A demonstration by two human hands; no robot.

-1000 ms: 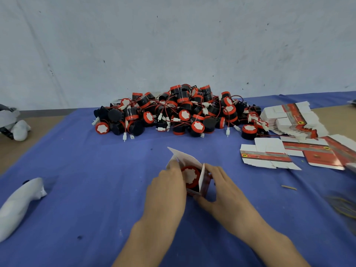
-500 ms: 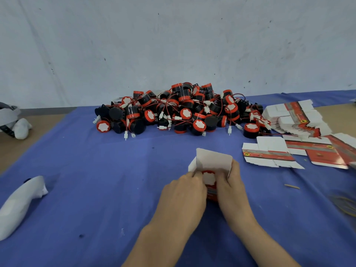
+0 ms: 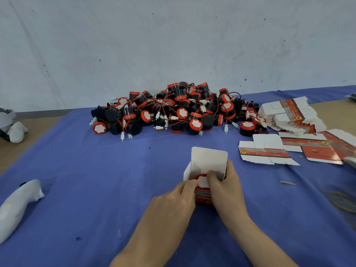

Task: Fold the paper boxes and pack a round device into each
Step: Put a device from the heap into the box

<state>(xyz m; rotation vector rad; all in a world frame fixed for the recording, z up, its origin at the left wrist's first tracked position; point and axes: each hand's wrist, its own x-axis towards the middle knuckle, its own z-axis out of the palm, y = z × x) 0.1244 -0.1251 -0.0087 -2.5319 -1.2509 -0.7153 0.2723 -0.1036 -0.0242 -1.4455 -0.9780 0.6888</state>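
Observation:
A small red and white paper box point(image 3: 203, 196) stands upright on the blue cloth in front of me, its white lid flap point(image 3: 209, 160) raised. A round device point(image 3: 202, 181) with a red rim and white face sits in its open top. My left hand point(image 3: 173, 203) grips the box's left side, fingers at the device. My right hand point(image 3: 227, 187) grips the right side, with its fingers curled over the device. A big heap of black and red round devices point(image 3: 179, 110) with wires lies behind.
Flat unfolded box blanks point(image 3: 265, 153) lie at the right, with a stack of blanks point(image 3: 289, 116) behind them. A white bag point(image 3: 17, 205) lies at the left on the blue cloth point(image 3: 96, 180). Another white bundle point(image 3: 15, 130) sits on the bare table at far left.
The box went from lying tilted with its opening toward me to standing upright. Both hands shifted right and closed over the device in the open top.

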